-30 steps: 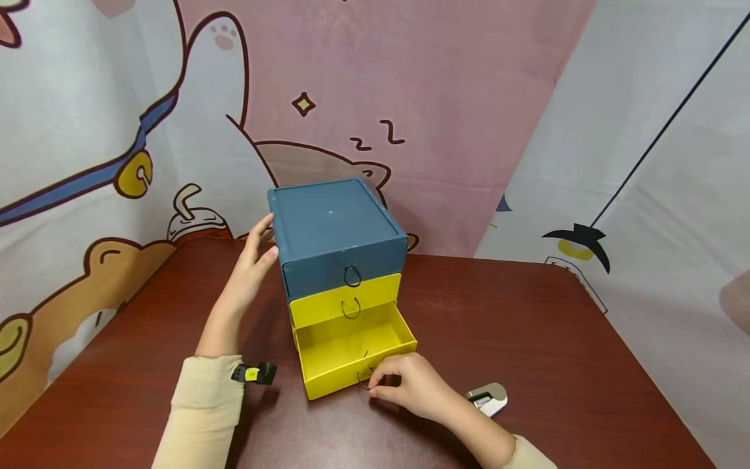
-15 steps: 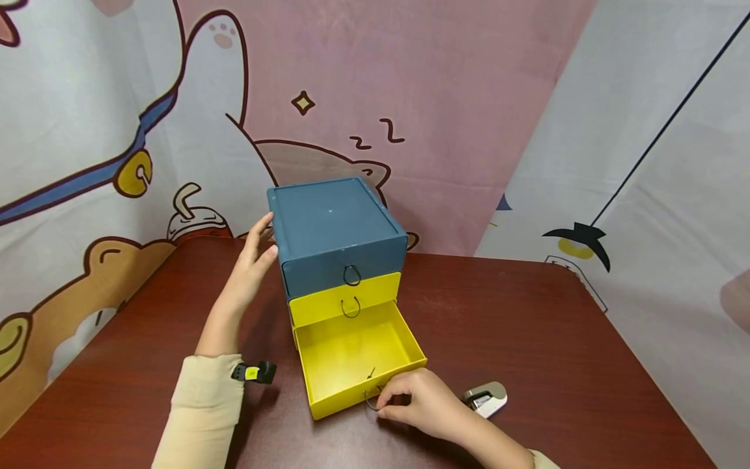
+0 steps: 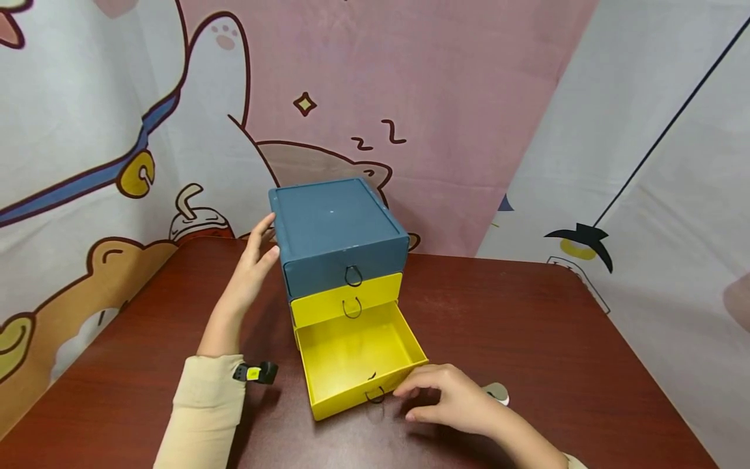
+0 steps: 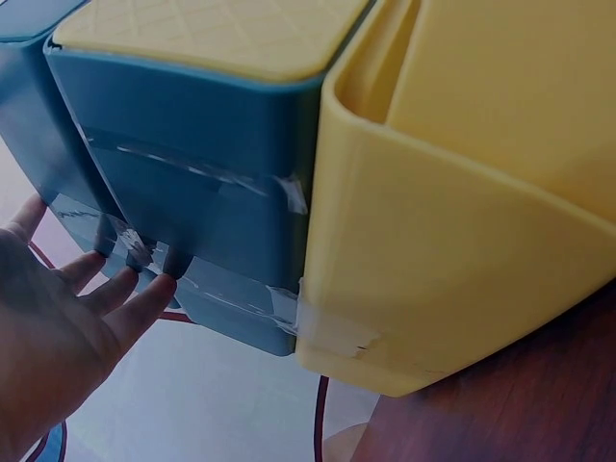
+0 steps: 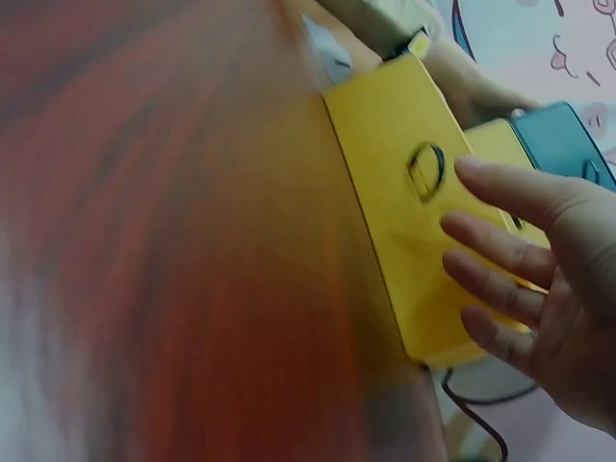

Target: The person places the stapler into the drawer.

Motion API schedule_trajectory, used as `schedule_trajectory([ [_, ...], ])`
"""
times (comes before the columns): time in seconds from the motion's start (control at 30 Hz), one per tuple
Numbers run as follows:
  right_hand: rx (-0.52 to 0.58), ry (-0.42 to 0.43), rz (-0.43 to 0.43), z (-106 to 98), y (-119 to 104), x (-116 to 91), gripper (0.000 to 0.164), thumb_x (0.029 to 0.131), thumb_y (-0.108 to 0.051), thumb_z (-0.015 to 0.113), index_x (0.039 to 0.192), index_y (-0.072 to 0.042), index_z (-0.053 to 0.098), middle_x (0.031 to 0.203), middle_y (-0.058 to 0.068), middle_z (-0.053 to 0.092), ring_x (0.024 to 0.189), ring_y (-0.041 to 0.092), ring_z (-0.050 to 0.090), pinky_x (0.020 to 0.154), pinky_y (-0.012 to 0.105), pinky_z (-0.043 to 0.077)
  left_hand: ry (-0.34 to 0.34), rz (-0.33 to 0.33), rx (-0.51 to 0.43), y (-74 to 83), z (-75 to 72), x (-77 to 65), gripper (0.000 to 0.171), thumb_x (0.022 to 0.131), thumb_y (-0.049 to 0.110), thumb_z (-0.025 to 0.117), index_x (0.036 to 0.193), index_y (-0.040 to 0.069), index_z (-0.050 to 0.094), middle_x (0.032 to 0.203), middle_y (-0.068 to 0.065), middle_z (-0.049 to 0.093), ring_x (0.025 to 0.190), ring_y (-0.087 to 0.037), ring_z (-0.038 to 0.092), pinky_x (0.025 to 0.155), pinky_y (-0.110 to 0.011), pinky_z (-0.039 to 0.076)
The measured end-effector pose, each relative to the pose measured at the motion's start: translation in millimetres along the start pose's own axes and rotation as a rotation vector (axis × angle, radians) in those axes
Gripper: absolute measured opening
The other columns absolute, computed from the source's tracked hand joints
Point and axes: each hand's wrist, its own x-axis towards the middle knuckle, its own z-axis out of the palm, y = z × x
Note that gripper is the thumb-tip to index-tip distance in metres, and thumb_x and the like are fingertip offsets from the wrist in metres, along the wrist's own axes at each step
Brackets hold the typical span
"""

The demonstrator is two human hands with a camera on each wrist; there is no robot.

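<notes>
A small drawer cabinet point(image 3: 336, 218) with a blue top and yellow drawers stands on the table. Its lowest yellow drawer point(image 3: 351, 355) is pulled out, with only a small dark strand end showing inside its front wall. My left hand point(image 3: 243, 280) rests its fingertips against the cabinet's left side; the left wrist view shows the fingers spread on the blue wall point(image 4: 192, 183). Just right of the drawer's black loop handle point(image 3: 375, 395), my right hand point(image 3: 448, 398) hovers with loosely bent fingers, holding nothing. In the right wrist view the fingers are apart from the loop point(image 5: 426, 171).
A stapler point(image 3: 497, 392), grey and white, lies on the table behind my right hand, mostly hidden by it. The middle yellow drawer point(image 3: 316, 310) and blue top drawer point(image 3: 316, 270) are pushed in. A printed cloth point(image 3: 445, 117) hangs behind the brown table point(image 3: 556, 352).
The lowest drawer has come further out toward me. My right hand has let go of its loop handle and moved off to the right. My left hand stays at the cabinet's side.
</notes>
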Motion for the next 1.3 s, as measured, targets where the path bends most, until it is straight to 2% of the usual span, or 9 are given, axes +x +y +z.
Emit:
schedule_trajectory([
  [0.1,-0.008,0.016,-0.004,-11,2,-8,0.030,0.081,-0.020,0.077,0.110,-0.011,0.070,0.103,0.000,0.067,0.093,0.016,0.061,0.078,0.034,0.051,0.002,0.004,-0.001,0.0,0.4,0.3,0.062,0.100,0.028,0.045,0.154,0.021,0.017,0.149,-0.016,0.025,0.135,-0.034,0.024,0.105,-0.059,0.021],
  [0.33,0.000,0.021,0.079,-35,9,-28,0.038,0.079,-0.014,0.079,0.115,-0.012,0.068,0.109,0.002,0.065,0.099,0.021,0.059,0.083,0.038,0.050,0.002,0.005,-0.003,-0.1,0.9,0.0,0.061,0.100,0.027,0.044,0.154,0.020,0.017,0.149,-0.018,0.024,0.135,-0.033,0.023,0.105,-0.059,0.020],
  [0.63,0.024,-0.021,0.061,-59,22,-53,0.043,0.080,-0.014,0.078,0.120,-0.011,0.065,0.114,0.006,0.061,0.101,0.022,0.057,0.085,0.033,0.048,0.001,-0.011,-0.009,2.9,2.5,-0.7,0.062,0.100,0.026,0.045,0.154,0.020,0.016,0.150,-0.015,0.023,0.136,-0.032,0.022,0.106,-0.057,0.020],
  [0.77,-0.005,-0.034,0.073,-66,29,-62,0.044,0.079,-0.017,0.079,0.120,-0.012,0.064,0.114,0.002,0.060,0.104,0.019,0.055,0.087,0.030,0.045,0.003,-0.008,-0.009,1.5,1.7,-0.4,0.061,0.100,0.023,0.044,0.154,0.020,0.016,0.150,-0.015,0.023,0.137,-0.031,0.022,0.106,-0.057,0.020],
  [0.93,-0.030,-0.051,0.089,-72,37,-73,0.045,0.080,-0.021,0.078,0.121,-0.012,0.064,0.116,0.000,0.059,0.104,0.018,0.054,0.085,0.027,0.044,0.002,-0.008,-0.011,1.0,1.9,-0.4,0.062,0.100,0.027,0.044,0.154,0.021,0.016,0.150,-0.015,0.023,0.136,-0.031,0.022,0.106,-0.057,0.020],
  [1.3,0.055,-0.135,0.153,-77,49,-83,0.049,0.081,-0.019,0.077,0.126,-0.012,0.060,0.120,0.004,0.057,0.104,0.016,0.053,0.082,0.026,0.043,-0.002,-0.023,-0.011,3.4,1.2,-1.3,0.061,0.100,0.021,0.042,0.154,0.022,0.015,0.152,-0.013,0.021,0.138,-0.030,0.020,0.107,-0.056,0.019],
])
